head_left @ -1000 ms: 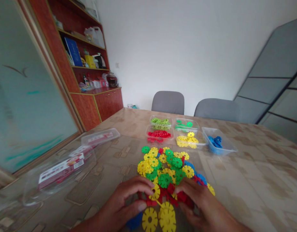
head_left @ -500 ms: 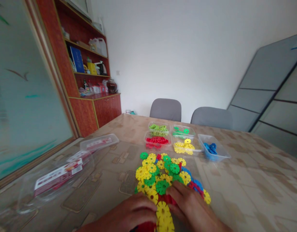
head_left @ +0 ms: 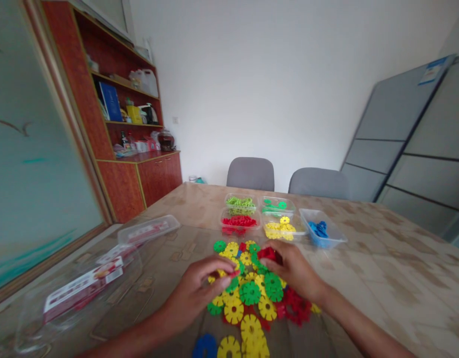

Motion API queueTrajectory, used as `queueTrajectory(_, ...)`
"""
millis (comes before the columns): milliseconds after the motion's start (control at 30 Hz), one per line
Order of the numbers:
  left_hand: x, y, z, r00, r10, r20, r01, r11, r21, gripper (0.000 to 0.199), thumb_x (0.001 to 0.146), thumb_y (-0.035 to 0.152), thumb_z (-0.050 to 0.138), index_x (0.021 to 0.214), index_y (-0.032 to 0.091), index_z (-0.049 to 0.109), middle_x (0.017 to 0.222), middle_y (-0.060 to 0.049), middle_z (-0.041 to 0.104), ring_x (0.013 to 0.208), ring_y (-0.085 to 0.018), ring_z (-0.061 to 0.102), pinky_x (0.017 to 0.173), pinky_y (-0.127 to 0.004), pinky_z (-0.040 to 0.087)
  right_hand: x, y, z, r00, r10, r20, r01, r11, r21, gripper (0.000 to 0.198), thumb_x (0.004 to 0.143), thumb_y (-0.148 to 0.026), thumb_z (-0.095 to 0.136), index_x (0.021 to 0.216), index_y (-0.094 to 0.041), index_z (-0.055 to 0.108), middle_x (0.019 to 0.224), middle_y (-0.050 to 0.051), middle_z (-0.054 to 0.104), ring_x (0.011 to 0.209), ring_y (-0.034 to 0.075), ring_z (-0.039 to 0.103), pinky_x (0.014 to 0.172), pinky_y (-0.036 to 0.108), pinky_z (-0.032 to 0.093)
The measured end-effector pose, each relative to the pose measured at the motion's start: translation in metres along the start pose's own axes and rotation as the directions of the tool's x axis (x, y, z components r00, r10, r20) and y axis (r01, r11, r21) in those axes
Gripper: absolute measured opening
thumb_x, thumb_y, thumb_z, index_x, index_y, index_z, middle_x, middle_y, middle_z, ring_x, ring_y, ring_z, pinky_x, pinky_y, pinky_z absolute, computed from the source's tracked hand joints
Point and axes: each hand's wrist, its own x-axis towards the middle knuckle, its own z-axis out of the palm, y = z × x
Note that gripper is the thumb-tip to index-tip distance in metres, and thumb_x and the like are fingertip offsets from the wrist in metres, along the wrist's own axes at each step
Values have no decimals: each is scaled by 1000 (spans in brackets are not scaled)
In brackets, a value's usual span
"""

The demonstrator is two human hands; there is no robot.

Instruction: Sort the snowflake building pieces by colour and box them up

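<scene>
A spread of yellow, green and red notched plastic discs (head_left: 249, 292) lies on the table before me, partly under my hands. My left hand (head_left: 199, 283) hovers over its left side, pinching a small red piece (head_left: 233, 274) between thumb and fingertips. Over the far right part, my right hand (head_left: 294, 263) grips red notched pieces (head_left: 267, 254). How many it holds I cannot tell. Near its wrist lies a cluster of red pieces (head_left: 296, 307). Closest to me are a joined yellow stack (head_left: 254, 338) and a blue disc (head_left: 206, 345).
Beyond the discs stand clear boxes of light green pieces (head_left: 241, 203), red pieces (head_left: 239, 222), yellow discs (head_left: 279, 228) and blue pieces (head_left: 319, 229). Plastic lids and a labelled package (head_left: 83, 288) lie at the left. Two grey chairs (head_left: 250, 171) stand behind the patterned table (head_left: 386, 258).
Both hands have risen away from the near discs to the middle and far part of the spread. Red pieces now show in both. The view has shifted slightly right.
</scene>
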Motion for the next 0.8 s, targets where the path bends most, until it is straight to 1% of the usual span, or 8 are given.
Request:
queueTrajectory(133, 66, -17, -8, 991, 49, -124, -39, 996, 79, 24, 87, 36, 53, 93, 18, 68, 92, -4, 70, 85, -19, 64, 75, -24, 48, 65, 20, 3, 994, 48, -103, -55, 996, -66, 6, 80, -17, 62, 74, -17, 61, 71, 0, 62, 63, 13, 53, 59, 25, 39)
queueTrajectory(233, 115, -35, -9, 984, 73, -165, -55, 992, 112, 30, 85, 41, 53, 87, 16, 68, 85, -5, 70, 81, -20, 63, 72, -25, 48, 104, 27, 11, 990, 70, -120, -82, 992, -95, 8, 85, -22, 61, 80, -15, 62, 77, 1, 63, 65, 13, 56, 64, 28, 45)
queueTrajectory(367, 144, -57, -10, 987, 81, -142, -59, 986, 153, 38, 83, 48, 53, 74, 14, 66, 65, -3, 66, 63, -18, 59, 60, -25, 48, 117, 31, 14, 992, 60, -107, -70, 993, -93, 15, 90, -28, 58, 92, -14, 62, 88, 2, 66, 75, 14, 62, 71, 33, 51)
queueTrajectory(433, 138, -63, -13, 986, 84, -145, -57, 983, 176, 38, 84, 48, 51, 72, 14, 65, 64, -3, 65, 62, -19, 59, 60, -26, 48, 105, 33, 8, 991, 54, -119, -63, 995, -76, 10, 88, -20, 56, 93, -15, 64, 87, 3, 68, 74, 15, 63, 72, 31, 51)
queueTrajectory(500, 122, -64, -18, 983, 90, -159, -57, 978, 201, 34, 87, 43, 49, 77, 15, 66, 72, -4, 68, 71, -20, 61, 69, -28, 48, 85, 37, -2, 990, 51, -132, -59, 997, -57, 15, 86, -16, 51, 92, -17, 65, 85, 3, 70, 72, 16, 64, 70, 29, 51)
queueTrajectory(633, 73, -55, -22, 981, 95, -168, -52, 968, 247, 24, 89, 28, 45, 92, 17, 65, 95, -6, 70, 91, -21, 62, 86, -30, 45, 30, 42, -20, 989, 57, -135, -61, 998, -27, 21, 86, -25, 46, 88, -19, 66, 82, 4, 71, 69, 18, 64, 64, 30, 51)
queueTrajectory(733, 43, -47, -12, 990, 95, -106, -64, 961, 270, 22, 87, 21, 45, 93, 19, 66, 99, -5, 70, 96, -20, 62, 90, -30, 45, -10, 45, -20, 986, 75, -151, -81, 996, -33, 24, 88, -29, 45, 91, -18, 66, 86, 7, 71, 73, 20, 64, 66, 32, 52)
queueTrajectory(800, 33, -44, -2, 993, 107, -48, -89, 956, 279, 23, 84, 18, 49, 99, 20, 66, 108, -5, 68, 104, -20, 59, 95, -32, 42, -31, 49, -16, 984, 68, -167, -83, 993, -84, 25, 88, -30, 45, 96, -18, 66, 94, 9, 69, 83, 23, 64, 74, 36, 52)
